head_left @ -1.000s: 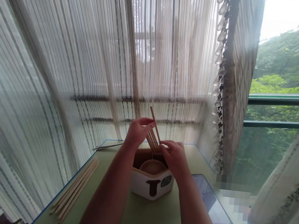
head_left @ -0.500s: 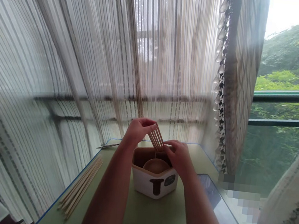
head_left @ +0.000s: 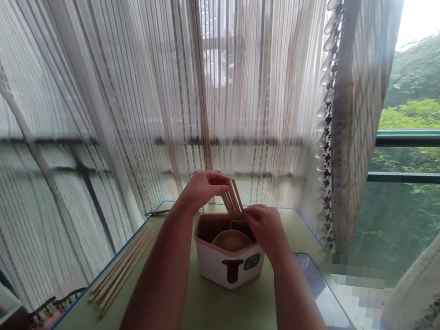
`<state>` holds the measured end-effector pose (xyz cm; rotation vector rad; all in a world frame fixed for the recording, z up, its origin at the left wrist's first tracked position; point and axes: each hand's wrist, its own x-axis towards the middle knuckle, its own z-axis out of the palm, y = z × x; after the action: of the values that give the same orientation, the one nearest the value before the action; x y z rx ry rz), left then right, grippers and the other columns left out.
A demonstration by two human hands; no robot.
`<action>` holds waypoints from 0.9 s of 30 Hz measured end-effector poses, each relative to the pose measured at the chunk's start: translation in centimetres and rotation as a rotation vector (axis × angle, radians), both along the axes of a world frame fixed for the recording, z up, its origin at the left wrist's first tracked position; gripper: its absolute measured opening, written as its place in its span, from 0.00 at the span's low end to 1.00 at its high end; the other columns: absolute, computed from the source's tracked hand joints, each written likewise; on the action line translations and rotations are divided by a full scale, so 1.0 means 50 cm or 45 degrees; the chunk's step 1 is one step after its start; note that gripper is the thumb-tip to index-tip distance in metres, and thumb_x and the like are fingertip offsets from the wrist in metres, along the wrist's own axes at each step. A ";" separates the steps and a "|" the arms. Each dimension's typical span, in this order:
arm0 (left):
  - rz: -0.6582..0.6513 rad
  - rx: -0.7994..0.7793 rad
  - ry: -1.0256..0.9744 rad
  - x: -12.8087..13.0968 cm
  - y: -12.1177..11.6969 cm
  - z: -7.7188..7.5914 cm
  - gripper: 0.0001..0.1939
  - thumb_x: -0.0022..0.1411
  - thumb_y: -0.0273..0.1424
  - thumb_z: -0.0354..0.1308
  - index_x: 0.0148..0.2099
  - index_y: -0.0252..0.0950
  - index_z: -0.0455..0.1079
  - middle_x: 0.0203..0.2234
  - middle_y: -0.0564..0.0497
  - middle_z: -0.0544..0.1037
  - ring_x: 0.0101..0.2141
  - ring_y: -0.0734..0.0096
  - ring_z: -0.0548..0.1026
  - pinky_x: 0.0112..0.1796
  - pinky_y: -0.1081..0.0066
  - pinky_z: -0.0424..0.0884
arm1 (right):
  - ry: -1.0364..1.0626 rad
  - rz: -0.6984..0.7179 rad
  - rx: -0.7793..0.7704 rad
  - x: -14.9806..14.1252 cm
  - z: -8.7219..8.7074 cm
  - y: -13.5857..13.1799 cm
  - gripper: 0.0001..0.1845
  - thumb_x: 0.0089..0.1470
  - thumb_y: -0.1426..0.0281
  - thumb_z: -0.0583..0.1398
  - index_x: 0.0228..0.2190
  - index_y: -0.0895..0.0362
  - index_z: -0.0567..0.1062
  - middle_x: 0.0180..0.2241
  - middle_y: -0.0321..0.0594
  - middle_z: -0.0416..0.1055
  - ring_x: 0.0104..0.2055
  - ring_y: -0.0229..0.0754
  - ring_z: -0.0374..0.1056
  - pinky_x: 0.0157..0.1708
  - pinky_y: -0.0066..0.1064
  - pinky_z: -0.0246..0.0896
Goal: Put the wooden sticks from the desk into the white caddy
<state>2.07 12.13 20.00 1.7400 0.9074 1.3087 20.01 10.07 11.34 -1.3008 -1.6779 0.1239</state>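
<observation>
Aslant | sticks lean up-left, long axis diagonal | left fingers pinch tops; right fingers pinch lower ends

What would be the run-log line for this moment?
left hand: pinches thin brown wooden sticks | right hand: grip at their lower end | below: white-and-brown angular box

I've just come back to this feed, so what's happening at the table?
The left hand and right hand hold a row of thin sticks above a white box, with a round brown piece inside it. More sticks lie on the table at left; a tablet lies at right.
</observation>
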 end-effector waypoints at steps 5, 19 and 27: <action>-0.063 -0.045 -0.014 -0.001 0.001 -0.002 0.13 0.40 0.30 0.66 0.32 0.33 0.75 0.26 0.46 0.77 0.28 0.67 0.75 0.33 0.66 0.72 | -0.021 0.010 -0.026 0.003 0.000 -0.001 0.09 0.47 0.67 0.57 0.28 0.52 0.78 0.32 0.38 0.74 0.36 0.42 0.66 0.40 0.35 0.56; 0.019 0.020 0.076 0.005 0.004 -0.002 0.12 0.44 0.30 0.63 0.35 0.32 0.73 0.25 0.50 0.77 0.28 0.72 0.73 0.33 0.69 0.71 | -0.108 0.035 -0.004 0.012 0.002 0.000 0.09 0.46 0.68 0.58 0.28 0.51 0.79 0.32 0.37 0.74 0.35 0.43 0.67 0.39 0.36 0.60; -0.024 0.046 0.103 0.004 0.003 -0.004 0.13 0.45 0.30 0.63 0.36 0.32 0.73 0.27 0.49 0.77 0.29 0.72 0.73 0.33 0.70 0.71 | -0.128 0.004 0.005 0.007 0.008 -0.004 0.10 0.46 0.66 0.58 0.30 0.52 0.78 0.33 0.38 0.75 0.36 0.45 0.67 0.40 0.38 0.59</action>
<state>2.29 12.28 19.79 1.8364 0.9155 1.2575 20.36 9.86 11.76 -1.3201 -1.7640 0.0579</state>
